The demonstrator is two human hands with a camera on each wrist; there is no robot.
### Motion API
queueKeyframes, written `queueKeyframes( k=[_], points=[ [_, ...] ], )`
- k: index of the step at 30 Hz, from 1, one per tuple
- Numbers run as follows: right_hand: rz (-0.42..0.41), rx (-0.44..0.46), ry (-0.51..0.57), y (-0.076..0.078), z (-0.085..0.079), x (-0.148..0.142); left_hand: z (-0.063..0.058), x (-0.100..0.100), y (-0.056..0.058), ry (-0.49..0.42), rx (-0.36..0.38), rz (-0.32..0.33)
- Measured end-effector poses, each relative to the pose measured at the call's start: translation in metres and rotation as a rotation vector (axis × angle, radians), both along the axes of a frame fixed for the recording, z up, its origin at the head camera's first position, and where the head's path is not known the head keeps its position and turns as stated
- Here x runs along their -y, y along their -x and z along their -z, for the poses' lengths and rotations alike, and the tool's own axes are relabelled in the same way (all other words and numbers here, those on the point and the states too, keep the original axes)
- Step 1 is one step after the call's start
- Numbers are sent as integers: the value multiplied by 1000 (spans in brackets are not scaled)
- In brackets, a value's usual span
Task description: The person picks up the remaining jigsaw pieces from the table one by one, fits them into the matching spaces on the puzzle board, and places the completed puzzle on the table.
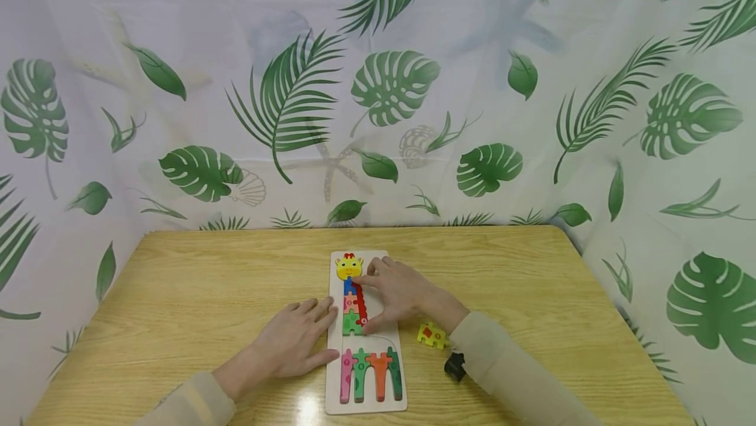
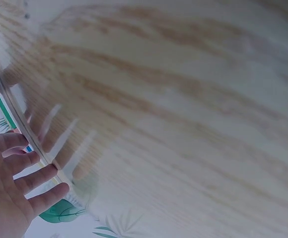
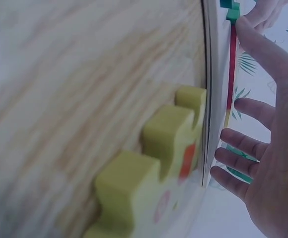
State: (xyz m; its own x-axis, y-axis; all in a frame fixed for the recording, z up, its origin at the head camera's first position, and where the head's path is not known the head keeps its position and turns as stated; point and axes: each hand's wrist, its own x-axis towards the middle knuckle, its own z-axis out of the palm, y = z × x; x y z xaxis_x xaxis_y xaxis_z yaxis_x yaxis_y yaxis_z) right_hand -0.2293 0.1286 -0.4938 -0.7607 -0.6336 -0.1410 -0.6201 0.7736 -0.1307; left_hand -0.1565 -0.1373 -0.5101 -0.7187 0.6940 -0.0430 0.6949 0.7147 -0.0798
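A giraffe puzzle board [image 1: 373, 342] lies lengthwise before me, with the yellow head [image 1: 349, 267] at its far end. Down the neck run blue [image 1: 350, 288], pink [image 1: 350, 303] and green [image 1: 352, 325] pieces; several leg pieces sit at the near end. My right hand [image 1: 401, 291] pinches a long red puzzle piece [image 1: 361, 301] at its two ends, thumb near and index finger far, beside the neck column. Whether the piece is fully seated cannot be told. My left hand [image 1: 295, 337] has its fingers spread, fingertips touching the board's left edge.
A yellow puzzle piece [image 1: 432, 335] lies loose on the wooden table [image 1: 236, 268], right of the board and under the right forearm. A black device [image 1: 455, 367] shows beside the right sleeve. A leaf-patterned cloth [image 1: 390, 170] hangs behind the table.
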Motion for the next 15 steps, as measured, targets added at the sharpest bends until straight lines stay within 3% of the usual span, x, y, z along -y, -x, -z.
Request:
queueKeyframes(
  k=[15],
  points=[
    [7, -1, 63, -4, -17, -10, -3, -2, 3, -4, 11, -11]
  ],
)
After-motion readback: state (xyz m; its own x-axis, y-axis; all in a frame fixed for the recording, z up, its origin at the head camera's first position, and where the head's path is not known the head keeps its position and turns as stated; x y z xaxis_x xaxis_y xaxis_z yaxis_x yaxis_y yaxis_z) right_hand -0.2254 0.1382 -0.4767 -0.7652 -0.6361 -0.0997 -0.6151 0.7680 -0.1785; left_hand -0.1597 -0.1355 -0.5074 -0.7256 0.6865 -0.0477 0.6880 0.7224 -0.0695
